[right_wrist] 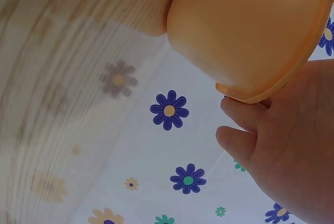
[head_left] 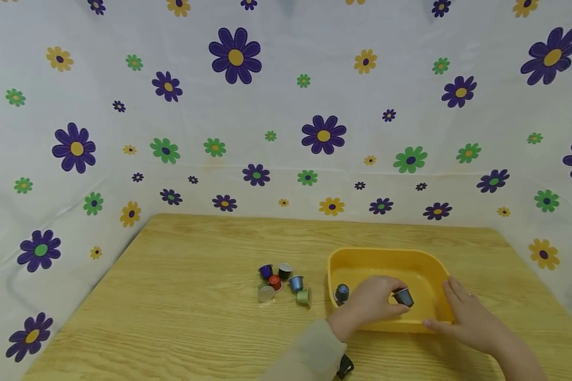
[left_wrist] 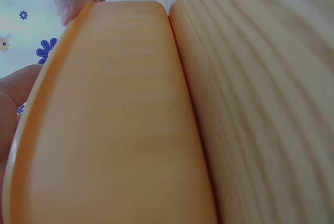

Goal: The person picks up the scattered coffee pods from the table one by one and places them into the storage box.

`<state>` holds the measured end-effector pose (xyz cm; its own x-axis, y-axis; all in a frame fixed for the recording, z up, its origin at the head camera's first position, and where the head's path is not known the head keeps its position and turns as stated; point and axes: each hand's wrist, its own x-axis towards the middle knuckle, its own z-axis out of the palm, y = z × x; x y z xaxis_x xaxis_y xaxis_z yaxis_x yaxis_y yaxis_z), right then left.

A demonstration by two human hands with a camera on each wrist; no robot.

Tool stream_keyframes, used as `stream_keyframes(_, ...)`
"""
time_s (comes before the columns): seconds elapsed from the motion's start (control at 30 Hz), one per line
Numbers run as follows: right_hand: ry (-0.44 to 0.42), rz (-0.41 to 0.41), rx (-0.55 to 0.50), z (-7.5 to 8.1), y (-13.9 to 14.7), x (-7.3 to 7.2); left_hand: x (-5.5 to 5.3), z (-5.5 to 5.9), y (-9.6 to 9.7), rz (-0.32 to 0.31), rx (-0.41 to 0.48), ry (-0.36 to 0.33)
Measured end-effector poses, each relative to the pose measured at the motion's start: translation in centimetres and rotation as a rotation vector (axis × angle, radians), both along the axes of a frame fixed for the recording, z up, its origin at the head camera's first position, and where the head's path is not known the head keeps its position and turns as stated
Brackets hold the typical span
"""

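Note:
My left hand [head_left: 369, 301] reaches over the front rim of a yellow plastic tray [head_left: 386, 253] and pinches a dark grey-blue coffee capsule [head_left: 403, 298] between thumb and fingers, above the tray's floor. Inside the tray, by its left wall, sits a blue capsule [head_left: 342, 292], partly hidden by that hand. At the tray's front right corner my right hand [head_left: 474, 320] holds the rim, thumb along the front edge and fingers on the right side. The right wrist view shows two fingertips [right_wrist: 240, 113] outside the tray wall. In the left wrist view, the tray wall hides the pinched capsule.
Left of the tray, several capsules lie in a cluster on the wooden table [head_left: 195, 301]: dark blue [head_left: 266, 271], black [head_left: 285, 271], red [head_left: 275, 282], light blue [head_left: 296, 283] and green [head_left: 303, 297] among them. A flower-printed cloth [head_left: 276, 106] hangs behind and beside the table.

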<state>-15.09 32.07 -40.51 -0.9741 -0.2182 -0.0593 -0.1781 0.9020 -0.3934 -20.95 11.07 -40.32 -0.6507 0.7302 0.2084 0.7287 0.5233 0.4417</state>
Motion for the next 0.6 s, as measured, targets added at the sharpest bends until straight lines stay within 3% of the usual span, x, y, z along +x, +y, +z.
stream_keyframes(0.3,-0.004,-0.002,0.009,-0.03,-0.03,0.12,0.35,-0.25,0.45,0.031,-0.023,-0.018)
stream_keyframes(0.6,0.014,-0.002,-0.007,0.02,-0.04,0.05,0.22,-0.3,0.45,0.009,-0.015,-0.014)
